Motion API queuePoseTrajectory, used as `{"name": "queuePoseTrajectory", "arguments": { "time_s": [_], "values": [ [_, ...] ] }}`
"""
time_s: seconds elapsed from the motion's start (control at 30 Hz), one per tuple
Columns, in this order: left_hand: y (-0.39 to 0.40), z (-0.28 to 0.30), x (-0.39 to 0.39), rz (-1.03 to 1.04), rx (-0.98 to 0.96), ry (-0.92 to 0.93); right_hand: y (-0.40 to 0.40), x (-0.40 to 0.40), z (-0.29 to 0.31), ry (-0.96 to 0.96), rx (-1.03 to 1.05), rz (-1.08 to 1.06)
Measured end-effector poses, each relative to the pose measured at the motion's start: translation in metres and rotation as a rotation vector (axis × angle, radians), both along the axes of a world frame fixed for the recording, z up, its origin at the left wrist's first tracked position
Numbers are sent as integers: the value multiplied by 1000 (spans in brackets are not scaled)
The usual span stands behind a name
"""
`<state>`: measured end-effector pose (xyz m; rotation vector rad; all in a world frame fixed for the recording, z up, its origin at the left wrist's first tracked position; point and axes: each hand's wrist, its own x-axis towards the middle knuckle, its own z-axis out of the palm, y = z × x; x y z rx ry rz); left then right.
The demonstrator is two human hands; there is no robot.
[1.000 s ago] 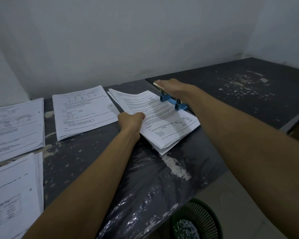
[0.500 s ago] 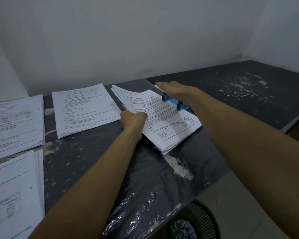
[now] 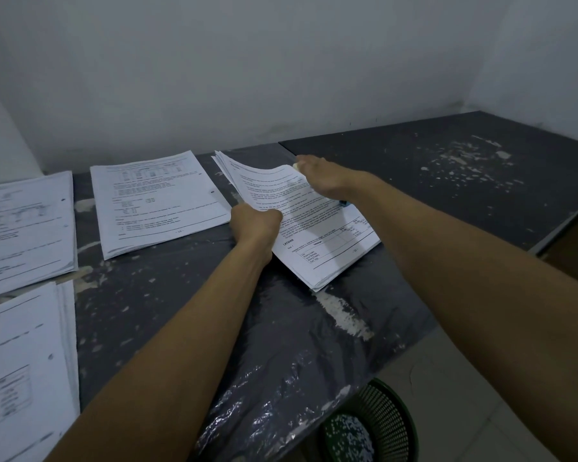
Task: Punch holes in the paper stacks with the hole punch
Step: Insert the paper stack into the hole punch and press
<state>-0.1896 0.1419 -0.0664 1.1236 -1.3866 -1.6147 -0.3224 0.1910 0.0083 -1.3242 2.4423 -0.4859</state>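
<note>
since the earlier frames, the right hand [image 3: 331, 181] has flattened lower over the hole punch [image 3: 343, 203], so the blue body that showed before is now almost fully covered; only a small blue corner remains visible at the wrist. the active paper stack [image 3: 327, 241] has kept its position.

right hand: palm down, fingers extended and together, pressing on the punch at the 3 o'clock edge of the active stack. a pale tip of the punch lever [image 3: 295, 166] shows beyond the fingertips. whether the fingers wrap the lever cannot be told.

left hand [image 3: 256, 221]: closed in a fist-like grip on the 9 o'clock edge of the active stack, thumb on top of the sheets, lifting that edge so the upper pages bow upward.

active paper stack: printed sheets, lying skewed on the tabletop [image 3: 187, 305], long axis running from 11 o'clock to 5 o'clock, at frame centre.

other items:
- second paper stack [image 3: 157, 201], just beside the left hand at 9 o'clock, with a punched hole near its right edge.
- third paper stack [image 3: 24, 228], at far 9 o'clock.
- fourth paper stack [image 3: 24, 371], at 7 o'clock, with a punched hole visible.
- green mesh basket [image 3: 377, 425], on the floor at 5 o'clock, holding white paper confetti.

tabletop surface: dark, covered in wrinkled plastic film, with pale flecks.
</note>
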Motion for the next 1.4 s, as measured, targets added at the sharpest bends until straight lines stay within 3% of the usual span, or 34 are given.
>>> {"name": "queuePoseTrajectory", "arguments": {
  "time_s": [0.47,0.57,0.7,0.87,1.13,1.3,1.4],
  "values": [
    [-3,-2,0,-40,-12,1,-1,-4,-11,126,-42,20],
    [-3,-3,0,-46,-17,17,-1,-6,-16,196,-29,40],
    [-4,-4,0,-53,-30,35,0,5,-45,456,117,14],
    [-3,-4,1,-49,-28,72,-4,1,-47,473,127,32],
    [-4,-4,2,-59,-36,42,-5,1,-30,332,38,12],
    [-3,-1,3,-56,-1,14,6,-7,5,46,-163,-1],
    [-1,1,3,-53,20,8,7,-13,14,-33,-200,-45]
  ]
}}
